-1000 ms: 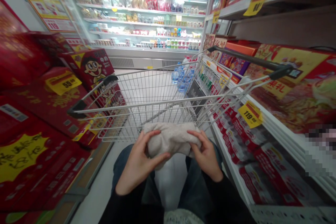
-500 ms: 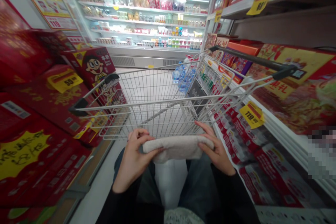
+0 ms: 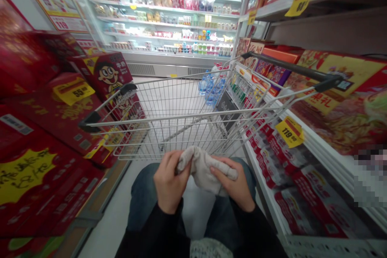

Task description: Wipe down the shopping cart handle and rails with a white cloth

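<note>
A person's left hand [image 3: 171, 181] and right hand [image 3: 231, 183] work a soft, fuzzy beige cloth [image 3: 202, 173] above denim-covered knees [image 3: 142, 197] in a supermarket aisle. The left fingers [image 3: 169, 165] curl firmly around a twisted, rope-like fold at the cloth's upper end. The right fingers [image 3: 223, 169] lie closed across its lower part, pressing the bunched fabric toward the palm.

The cloth sits just short of the near end of a silver wire shopping cart [image 3: 169, 137], whose thin metal mesh tapers away from the hands, with black plastic caps on its frame ends [image 3: 90, 121]. Clear plastic water bottles [image 3: 208, 90] show through the mesh, though it is hard to tell whether they stand inside the cart.

Glossy red cardboard gift boxes [image 3: 45, 129] with yellow price tags are stacked to the left. A white metal shelf edge [image 3: 314, 149] runs along the right, with a brightly stocked refrigerated display case [image 3: 166, 16] at the end of the aisle.
</note>
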A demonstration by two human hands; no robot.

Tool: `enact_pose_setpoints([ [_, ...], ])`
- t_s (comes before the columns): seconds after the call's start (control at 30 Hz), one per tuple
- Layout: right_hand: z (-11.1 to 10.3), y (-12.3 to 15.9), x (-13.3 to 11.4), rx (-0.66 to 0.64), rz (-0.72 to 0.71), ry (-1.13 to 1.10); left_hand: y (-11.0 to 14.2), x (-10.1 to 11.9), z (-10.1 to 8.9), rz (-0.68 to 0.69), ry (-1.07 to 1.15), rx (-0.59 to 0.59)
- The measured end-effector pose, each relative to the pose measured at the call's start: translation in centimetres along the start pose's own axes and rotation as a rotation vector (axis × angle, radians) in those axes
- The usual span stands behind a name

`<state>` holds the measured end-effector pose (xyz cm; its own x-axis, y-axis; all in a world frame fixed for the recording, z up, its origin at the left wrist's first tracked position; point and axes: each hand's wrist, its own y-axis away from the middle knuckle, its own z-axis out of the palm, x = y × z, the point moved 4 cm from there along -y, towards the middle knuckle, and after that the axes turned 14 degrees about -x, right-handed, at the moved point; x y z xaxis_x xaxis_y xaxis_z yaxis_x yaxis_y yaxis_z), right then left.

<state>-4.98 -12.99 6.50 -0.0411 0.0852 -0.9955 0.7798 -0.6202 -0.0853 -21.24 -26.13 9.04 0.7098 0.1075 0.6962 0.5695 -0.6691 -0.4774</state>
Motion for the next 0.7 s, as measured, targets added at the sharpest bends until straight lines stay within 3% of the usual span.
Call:
enact_pose_setpoints([
  [0.17, 1.3, 0.5, 0.3, -0.248, 0.063, -0.432, 1.6, 1.6, 1.3, 0.370, -0.289, 0.083],
  [0.27, 1.4, 0.4, 0.5, -0.207, 0.085, -0.554, 1.3, 2.5, 1.8, 0.436, -0.275, -0.038],
  [0.37, 1.6, 0.0, 0.8, -0.015, 0.110, -0.498, 1.1, 2.9, 2.6, 0.368, -0.216, -0.259],
  [0.5, 2.1, -0.5, 1.1, 0.074, 0.093, -0.466, 1.5, 2.7, 3.4, 0.263, -0.028, -0.470],
  [0.57, 2.0, -0.6, 1.2, 0.079, 0.076, -0.472, 1.3, 2.3, 3.2, 0.184, 0.085, -0.432],
  [0.7, 1.6, -0.5, 0.9, 0.059, 0.064, -0.461, 0.4, 1.1, 2.2, -0.057, 0.330, -0.224],
])
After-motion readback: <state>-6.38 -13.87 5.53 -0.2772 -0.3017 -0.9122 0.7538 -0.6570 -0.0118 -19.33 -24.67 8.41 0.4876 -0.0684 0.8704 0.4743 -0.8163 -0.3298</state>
